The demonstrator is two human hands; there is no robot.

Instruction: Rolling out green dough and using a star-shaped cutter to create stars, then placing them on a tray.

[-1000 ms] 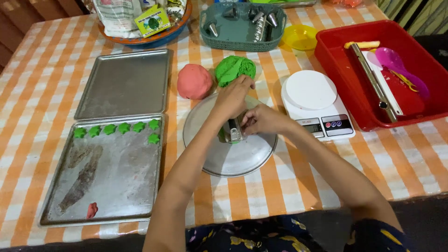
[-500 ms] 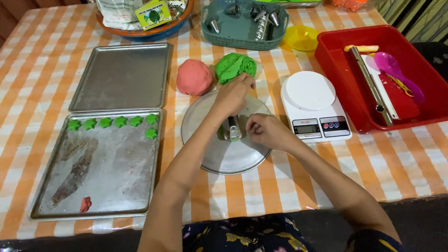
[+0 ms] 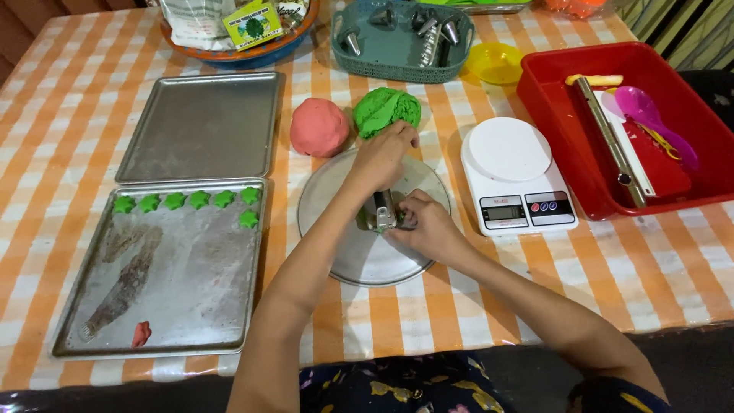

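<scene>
Both hands meet over a round metal plate [image 3: 359,260] on the checked tablecloth [image 3: 474,298]. The left hand [image 3: 382,157] reaches down from above and closes its fingers on the top of a small metal cutter [image 3: 383,212]. The right hand [image 3: 428,226] closes around the same cutter from the right side, its fingertips pressed to a bit of green dough at the cutter's base. The cutter stands near the middle of the plate.

Just beyond the grip lie a green dough ball [image 3: 386,109] and, to its left, a pink dough ball [image 3: 319,126]. To the right of the grip stands a white kitchen scale [image 3: 516,174]. To the left lies a used baking tray [image 3: 164,275] carrying 7 green dough shapes [image 3: 187,200] and 1 pink piece [image 3: 141,333]. A clean baking tray [image 3: 200,126] lies beyond it.
</scene>
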